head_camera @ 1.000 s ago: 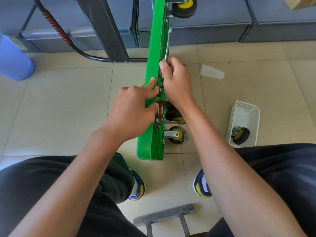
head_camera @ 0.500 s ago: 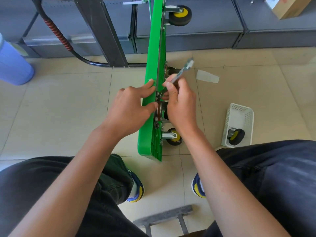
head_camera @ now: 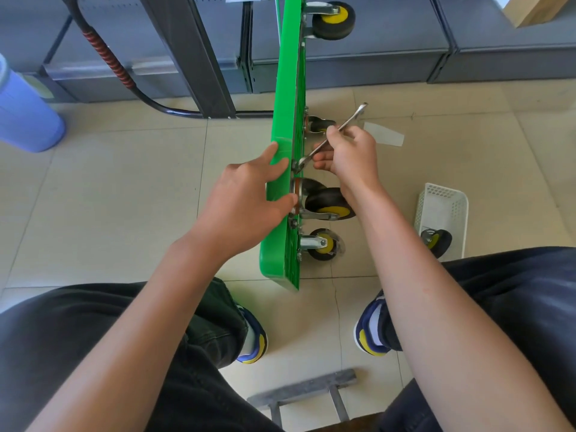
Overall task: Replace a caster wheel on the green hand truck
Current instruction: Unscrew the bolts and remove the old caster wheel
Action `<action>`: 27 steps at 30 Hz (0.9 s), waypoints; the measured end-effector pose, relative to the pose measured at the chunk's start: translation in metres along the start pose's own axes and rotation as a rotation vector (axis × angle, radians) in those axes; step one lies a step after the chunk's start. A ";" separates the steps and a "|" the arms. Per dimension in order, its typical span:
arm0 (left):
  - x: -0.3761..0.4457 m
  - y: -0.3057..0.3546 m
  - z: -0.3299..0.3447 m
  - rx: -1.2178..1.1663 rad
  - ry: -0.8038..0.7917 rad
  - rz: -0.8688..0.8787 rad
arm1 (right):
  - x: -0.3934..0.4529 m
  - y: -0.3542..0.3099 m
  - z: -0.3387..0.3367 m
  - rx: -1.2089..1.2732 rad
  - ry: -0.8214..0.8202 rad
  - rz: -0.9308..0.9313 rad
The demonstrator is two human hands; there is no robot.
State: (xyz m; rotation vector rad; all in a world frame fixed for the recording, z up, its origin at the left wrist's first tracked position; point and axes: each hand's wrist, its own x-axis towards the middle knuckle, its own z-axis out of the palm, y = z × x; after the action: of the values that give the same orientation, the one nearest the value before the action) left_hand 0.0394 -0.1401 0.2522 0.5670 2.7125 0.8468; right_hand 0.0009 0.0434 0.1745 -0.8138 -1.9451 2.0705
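Note:
The green hand truck (head_camera: 288, 88) stands on its edge on the floor, its underside facing right. My left hand (head_camera: 249, 198) holds the deck's left face, fingers straight on the green top and thumb at the mounting plate of a black-and-yellow caster wheel (head_camera: 330, 204). My right hand (head_camera: 349, 154) grips a silver wrench (head_camera: 335, 134), whose lower end sits at a bolt on the deck just above that caster. A second caster (head_camera: 322, 244) is bolted lower down, and another (head_camera: 333, 20) at the far end.
A white plastic basket (head_camera: 448, 207) on the floor at right holds a loose caster wheel (head_camera: 436, 241). A blue container (head_camera: 25, 113) stands at left. Dark shelving and a black hose (head_camera: 118, 70) run along the back. My knees and shoes frame the truck.
The wrench handle has swung from pointing up along the deck out to the right. My right hand moved right with it. My left hand stayed on the deck.

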 end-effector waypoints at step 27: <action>0.002 0.005 0.004 0.112 0.055 0.041 | 0.044 0.017 0.016 0.171 -0.254 0.395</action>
State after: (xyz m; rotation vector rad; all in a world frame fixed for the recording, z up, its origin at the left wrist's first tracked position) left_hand 0.0403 -0.1335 0.2516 0.6331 2.8215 0.7340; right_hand -0.0403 0.0492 0.1463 -1.0047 -1.8009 2.6430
